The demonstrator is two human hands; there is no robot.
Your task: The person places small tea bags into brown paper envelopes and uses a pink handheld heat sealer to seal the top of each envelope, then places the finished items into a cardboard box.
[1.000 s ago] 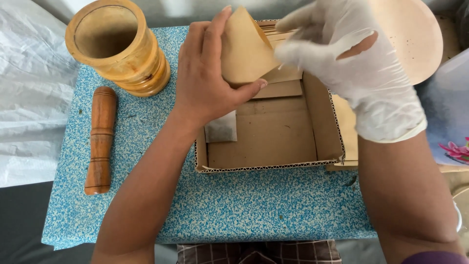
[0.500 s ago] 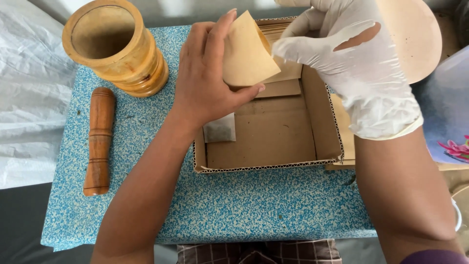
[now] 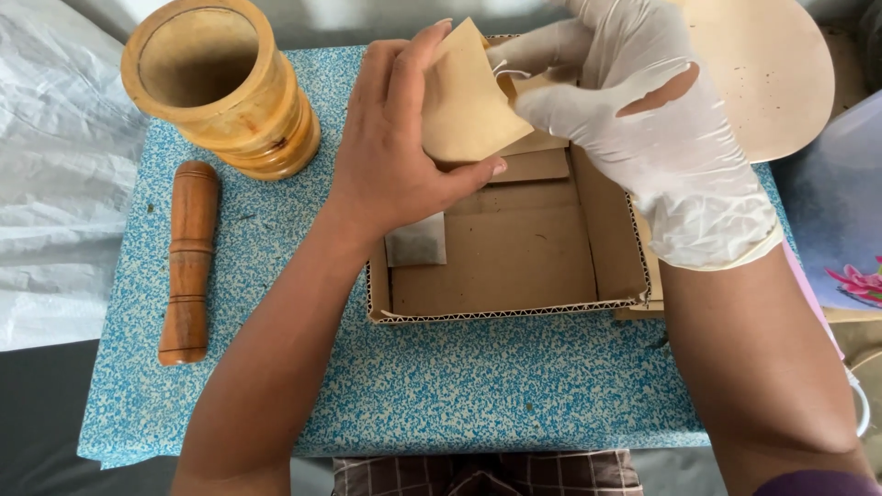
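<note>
Your bare left hand (image 3: pixel 400 156) is clenched on a small tan paper pouch (image 3: pixel 464 101), thumb under its lower edge and fingers wrapped behind it, holding it up in the upper middle of the frame. Your right hand (image 3: pixel 643 119), in a white glove torn open across the back, meets the pouch from the right; its fingertips (image 3: pixel 528 64) pinch at the pouch's top right edge, where a thin white string shows. Whether those fingertips are inside the pouch or only gripping its rim, you cannot tell from here.

Both hands hover over a shallow open cardboard box (image 3: pixel 514 257) sitting in the centre of the frame. Inside it, at the left wall just below your left wrist, lies a small white sachet (image 3: pixel 416 241), flat on the box floor.

The box rests on a blue-and-white speckled board (image 3: pixel 441 386) that fills the middle of the picture. On the board at upper left stands a turned wooden mortar (image 3: pixel 220 87), upright and open-mouthed. Below it, well apart from the box, a dark wooden pestle (image 3: pixel 188 262) lies lengthwise. At upper right, behind your gloved hand, a pale round wooden board (image 3: pixel 763 73) shows. White sheeting (image 3: pixel 46 184) covers the left edge.
</note>
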